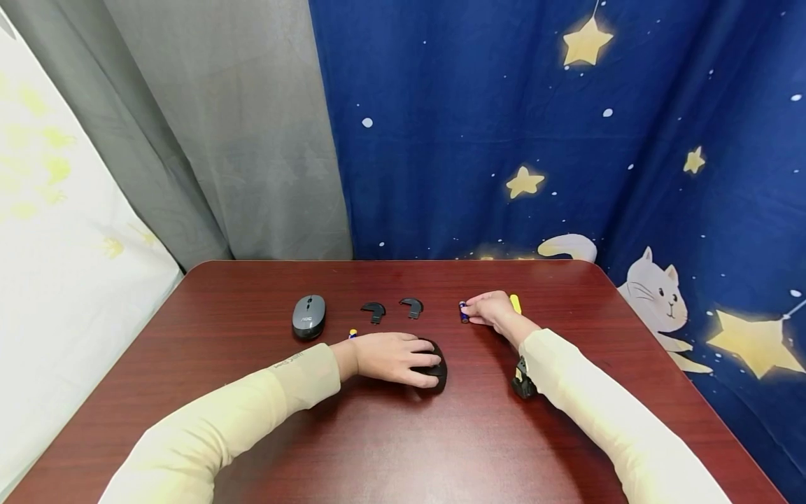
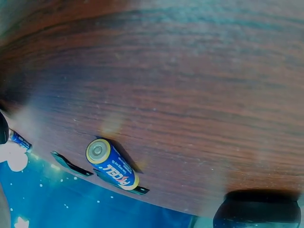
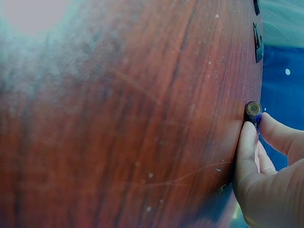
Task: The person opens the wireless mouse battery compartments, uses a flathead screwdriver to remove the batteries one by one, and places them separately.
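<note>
Black mouse body: the left hand (image 1: 390, 357) lies over the black mouse (image 1: 436, 364), fingers curled round its top, pressing it to the table
Right hand: the right hand (image 1: 492, 309) pinches a blue battery (image 1: 464, 311) between thumb and fingers, low on the wood, behind and to the right of the black mouse
Yellow item: a yellow piece (image 1: 515, 303) shows just past the right hand; what it is cannot be told
Second battery: another blue battery (image 1: 352, 333) lies beside the left wrist, left of the black mouse
Covers: two black curved covers (image 1: 373, 311) (image 1: 412, 306) lie behind the black mouse
Grey mouse: a grey mouse (image 1: 308, 316) sits well to the left of the black mouse
Surface: dark red wood-grain table (image 1: 390, 448)
Room: grey curtain (image 1: 239, 126) behind on the left, blue starry cloth with a white cat (image 1: 478, 119) on the right
Left wrist view only: the second battery's gold end and printed label (image 2: 112, 164)
Right wrist view only: the pinched battery end-on (image 3: 252, 109), with fingertips (image 3: 248, 130) against it
</note>
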`<action>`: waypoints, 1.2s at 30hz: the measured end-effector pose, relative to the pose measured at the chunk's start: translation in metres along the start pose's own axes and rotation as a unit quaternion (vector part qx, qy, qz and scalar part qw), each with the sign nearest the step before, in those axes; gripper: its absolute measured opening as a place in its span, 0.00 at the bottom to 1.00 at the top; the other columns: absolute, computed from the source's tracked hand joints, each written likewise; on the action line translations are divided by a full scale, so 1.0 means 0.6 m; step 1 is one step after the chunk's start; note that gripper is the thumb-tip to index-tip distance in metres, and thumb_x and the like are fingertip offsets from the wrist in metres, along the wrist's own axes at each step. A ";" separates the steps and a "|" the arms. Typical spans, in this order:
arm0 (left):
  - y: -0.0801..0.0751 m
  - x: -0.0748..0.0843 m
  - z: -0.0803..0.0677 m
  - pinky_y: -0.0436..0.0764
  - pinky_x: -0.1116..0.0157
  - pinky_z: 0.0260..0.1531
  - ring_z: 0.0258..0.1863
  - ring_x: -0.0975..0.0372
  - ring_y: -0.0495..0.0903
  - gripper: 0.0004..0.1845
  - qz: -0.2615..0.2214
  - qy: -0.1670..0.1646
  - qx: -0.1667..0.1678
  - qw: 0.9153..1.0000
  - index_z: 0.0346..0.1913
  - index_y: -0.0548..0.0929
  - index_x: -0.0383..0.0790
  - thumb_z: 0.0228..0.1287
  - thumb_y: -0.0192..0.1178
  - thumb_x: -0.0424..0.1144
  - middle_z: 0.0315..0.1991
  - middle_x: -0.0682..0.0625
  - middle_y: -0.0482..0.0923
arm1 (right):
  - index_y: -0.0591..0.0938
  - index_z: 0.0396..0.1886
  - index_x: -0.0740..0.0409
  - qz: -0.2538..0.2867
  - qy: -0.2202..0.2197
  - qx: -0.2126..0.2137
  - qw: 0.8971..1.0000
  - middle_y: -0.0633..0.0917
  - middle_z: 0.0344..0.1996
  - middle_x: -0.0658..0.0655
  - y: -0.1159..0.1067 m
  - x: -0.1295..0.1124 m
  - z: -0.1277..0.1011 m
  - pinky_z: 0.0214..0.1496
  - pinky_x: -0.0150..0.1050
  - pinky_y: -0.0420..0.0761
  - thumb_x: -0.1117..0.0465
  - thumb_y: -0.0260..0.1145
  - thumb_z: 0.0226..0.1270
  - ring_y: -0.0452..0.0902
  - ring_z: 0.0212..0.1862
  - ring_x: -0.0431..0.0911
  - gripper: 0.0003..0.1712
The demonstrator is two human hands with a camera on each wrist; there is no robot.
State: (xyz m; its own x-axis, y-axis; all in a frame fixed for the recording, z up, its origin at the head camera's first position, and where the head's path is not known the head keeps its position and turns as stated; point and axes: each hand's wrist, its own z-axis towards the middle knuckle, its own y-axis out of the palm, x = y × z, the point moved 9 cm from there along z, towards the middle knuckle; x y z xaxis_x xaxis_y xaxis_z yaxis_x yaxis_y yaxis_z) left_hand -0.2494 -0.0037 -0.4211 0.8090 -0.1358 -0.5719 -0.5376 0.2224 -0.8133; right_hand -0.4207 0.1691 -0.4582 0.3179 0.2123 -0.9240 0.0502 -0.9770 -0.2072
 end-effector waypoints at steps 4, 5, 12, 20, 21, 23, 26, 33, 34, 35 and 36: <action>0.002 0.000 -0.001 0.77 0.61 0.50 0.53 0.52 0.74 0.19 -0.007 0.003 0.006 1.000 0.59 0.72 0.48 0.74 0.48 0.54 0.56 0.45 0.75 | 0.79 0.51 0.75 0.001 -0.003 -0.001 1.000 0.84 0.44 0.65 0.000 -0.001 -0.001 0.41 0.37 0.83 0.73 0.68 0.61 0.82 0.35 0.41 0.18; 0.003 0.001 -0.001 0.77 0.61 0.50 0.53 0.52 0.74 0.19 -0.012 0.003 0.007 1.000 0.59 0.72 0.48 0.74 0.48 0.54 0.56 0.45 0.75 | 0.79 0.51 0.75 0.001 -0.004 -0.002 1.000 0.84 0.44 0.64 -0.001 -0.001 -0.001 0.40 0.36 0.83 0.73 0.68 0.61 0.82 0.34 0.41 0.18; 0.010 0.004 -0.003 0.78 0.61 0.49 0.53 0.53 0.74 0.18 -0.002 0.009 -0.001 1.000 0.59 0.71 0.48 0.76 0.46 0.53 0.57 0.45 0.74 | 0.80 0.51 0.75 0.000 -0.010 -0.003 1.000 0.84 0.43 0.63 -0.002 0.000 0.002 0.38 0.34 0.83 0.73 0.68 0.60 0.82 0.32 0.39 0.18; 0.014 0.005 -0.004 0.77 0.61 0.50 0.56 0.54 0.73 0.16 0.004 0.011 -0.028 1.000 0.60 0.69 0.50 0.80 0.37 0.49 0.58 0.46 0.74 | 0.79 0.51 0.76 0.005 -0.010 -0.004 1.000 0.85 0.39 0.62 -0.002 0.001 0.003 0.39 0.35 0.83 0.74 0.68 0.60 0.83 0.32 0.40 0.18; 0.014 0.005 -0.004 0.77 0.61 0.50 0.56 0.54 0.73 0.16 0.002 0.011 -0.029 1.000 0.60 0.69 0.50 0.80 0.36 0.48 0.58 0.46 0.74 | 0.79 0.51 0.76 0.006 -0.009 -0.003 1.000 0.85 0.39 0.62 -0.003 0.001 0.003 0.38 0.35 0.83 0.74 0.68 0.60 0.83 0.32 0.40 0.18; 0.014 0.004 -0.004 0.77 0.60 0.50 0.56 0.54 0.73 0.16 0.001 0.010 -0.031 0.999 0.60 0.69 0.51 0.80 0.36 0.48 0.58 0.46 0.74 | 0.79 0.51 0.75 0.007 -0.006 -0.001 1.000 0.84 0.40 0.62 -0.004 0.002 0.003 0.38 0.35 0.83 0.74 0.68 0.60 0.82 0.33 0.40 0.18; 0.013 0.003 -0.003 0.77 0.60 0.50 0.55 0.54 0.73 0.16 0.003 0.011 -0.025 1.000 0.60 0.70 0.50 0.80 0.37 0.48 0.58 0.46 0.74 | 0.79 0.51 0.75 0.002 -0.004 0.000 1.000 0.84 0.41 0.63 -0.005 0.001 0.004 0.38 0.35 0.83 0.74 0.68 0.60 0.82 0.33 0.41 0.18; 0.005 0.003 -0.001 0.77 0.60 0.48 0.54 0.54 0.74 0.16 0.009 0.015 0.000 1.000 0.59 0.71 0.49 0.79 0.40 0.48 0.56 0.46 0.75 | 0.79 0.51 0.75 -0.005 -0.002 -0.002 1.000 0.84 0.40 0.63 -0.006 -0.002 0.004 0.37 0.35 0.83 0.74 0.67 0.61 0.83 0.32 0.41 0.18; 0.005 0.003 -0.002 0.77 0.60 0.48 0.53 0.54 0.74 0.15 0.009 0.015 0.000 1.000 0.59 0.71 0.49 0.79 0.40 0.47 0.56 0.46 0.75 | 0.78 0.51 0.76 -0.004 -0.002 -0.003 1.000 0.84 0.39 0.63 -0.007 -0.002 0.004 0.37 0.35 0.83 0.74 0.67 0.61 0.82 0.32 0.41 0.18; 0.005 0.003 -0.002 0.77 0.60 0.49 0.54 0.54 0.74 0.15 0.006 0.015 -0.002 1.000 0.60 0.71 0.49 0.79 0.40 0.46 0.56 0.46 0.75 | 0.78 0.51 0.76 -0.003 -0.002 -0.003 1.000 0.84 0.39 0.63 -0.007 -0.002 0.004 0.37 0.35 0.83 0.74 0.67 0.61 0.82 0.32 0.41 0.18; 0.005 0.002 -0.003 0.77 0.60 0.49 0.54 0.54 0.74 0.15 0.003 0.015 -0.005 1.000 0.60 0.71 0.49 0.79 0.40 0.45 0.56 0.46 0.74 | 0.78 0.52 0.76 -0.003 -0.002 -0.003 1.000 0.85 0.38 0.62 -0.007 -0.003 0.003 0.37 0.35 0.83 0.74 0.67 0.61 0.82 0.32 0.41 0.18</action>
State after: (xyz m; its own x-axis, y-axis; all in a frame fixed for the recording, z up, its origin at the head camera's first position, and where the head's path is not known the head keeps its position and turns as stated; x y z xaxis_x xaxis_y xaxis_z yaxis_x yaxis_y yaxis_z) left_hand -0.2503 -0.0047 -0.4243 0.7986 -0.1625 -0.5795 -0.5450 0.2132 -0.8109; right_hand -0.4233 0.1730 -0.4565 0.3140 0.2173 -0.9242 0.0580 -0.9760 -0.2098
